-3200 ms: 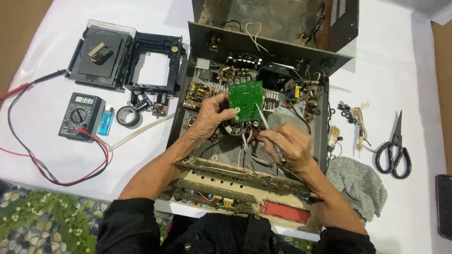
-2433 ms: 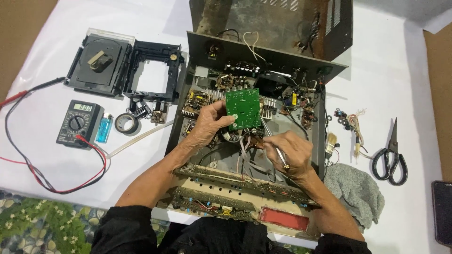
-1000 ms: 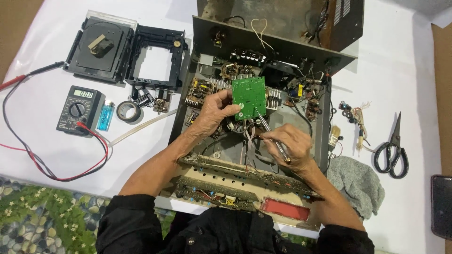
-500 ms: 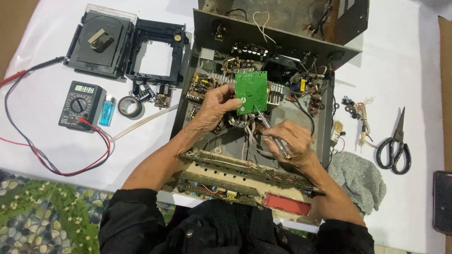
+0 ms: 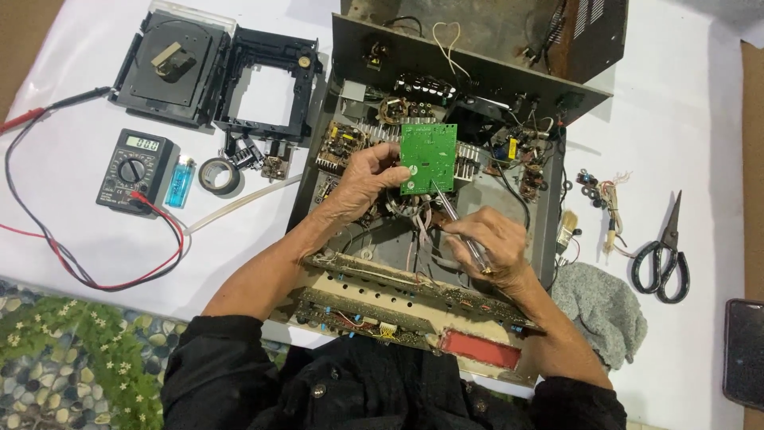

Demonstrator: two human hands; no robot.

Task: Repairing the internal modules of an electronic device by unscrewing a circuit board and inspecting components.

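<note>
Head view: the left hand (image 5: pixel 368 177) pinches the left edge of a green board (image 5: pixel 428 158), fingers curled around it, holding it over the open chassis (image 5: pixel 549 239). At about five o'clock from the board, the right hand (image 5: pixel 487 243) grips a thin metal tool (image 5: pixel 452 216) like a pen, fingers closed round its shaft; the tip meets the board's lower edge. At nine o'clock from the chassis, on the white table (image 5: pixel 700 135), lie a multimeter (image 5: pixel 135 170) with red and black leads, a blue lighter (image 5: pixel 181 181) just beside it, and a tape roll (image 5: pixel 219 175). At ten o'clock sits a black disc tray (image 5: pixel 171 68). At three o'clock lie scissors (image 5: pixel 662 255); at four o'clock, a grey rag (image 5: pixel 601 306) touches the chassis corner.
</note>
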